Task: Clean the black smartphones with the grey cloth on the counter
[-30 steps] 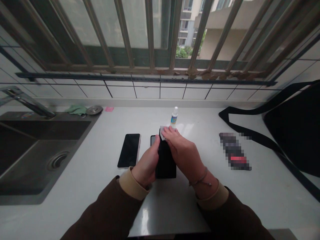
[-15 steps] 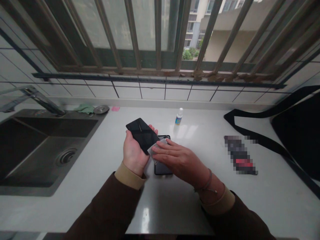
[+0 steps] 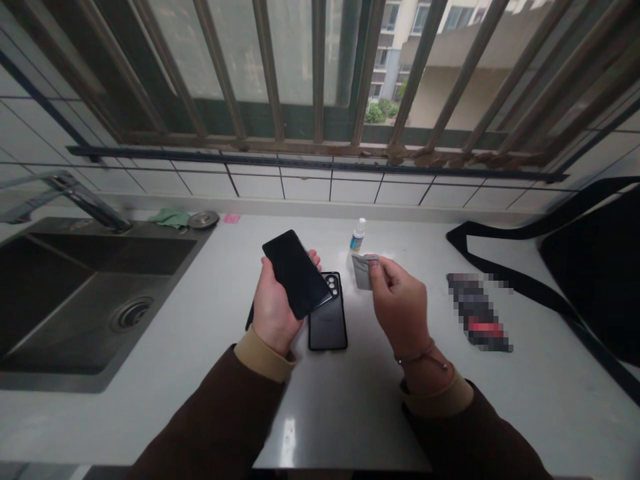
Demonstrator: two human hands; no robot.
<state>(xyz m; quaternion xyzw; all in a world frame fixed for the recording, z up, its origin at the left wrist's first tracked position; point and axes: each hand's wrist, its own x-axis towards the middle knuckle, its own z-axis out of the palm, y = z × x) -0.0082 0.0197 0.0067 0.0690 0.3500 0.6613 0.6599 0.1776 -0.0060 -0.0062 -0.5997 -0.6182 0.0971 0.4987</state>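
Phone [image 3: 297, 273], black-faced, lies in the left hand [image 3: 273, 303], raised above the white counter [image 3: 210, 413]. Thumb along its left edge, fingertips showing past its right edge; palm beneath, so cradled rather than pinched. Long axis runs slantwise: far end to the left, near end to the right, glossy face turned up toward the wearer. Right hand [image 3: 400, 297] apart from the left, closed on a grey cloth [image 3: 363, 273] between thumb and fingers, the loose part jutting left toward the phone. Key relation: cloth lies to the right of the phone at roughly the same depth, a clear gap between, no contact; phone's near right corner is the part closest to the right hand's side. Left hand is the one on the phone, right hand the one on the cloth. Below that same corner, on the counter, a dark camera-backed item [image 3: 327, 327], round lens rings at its far end, long axis running nearly straight away from the wearer; phone overlaps it in view. Phone or case, cannot tell. Another dark edge [image 3: 249, 316] peeps out left of the left hand, mostly hidden. Small white bottle [image 3: 357, 237] upright just beyond the cloth. Sink [image 3: 103, 373] well off to the left; black strap [image 3: 505, 267] well to the right.
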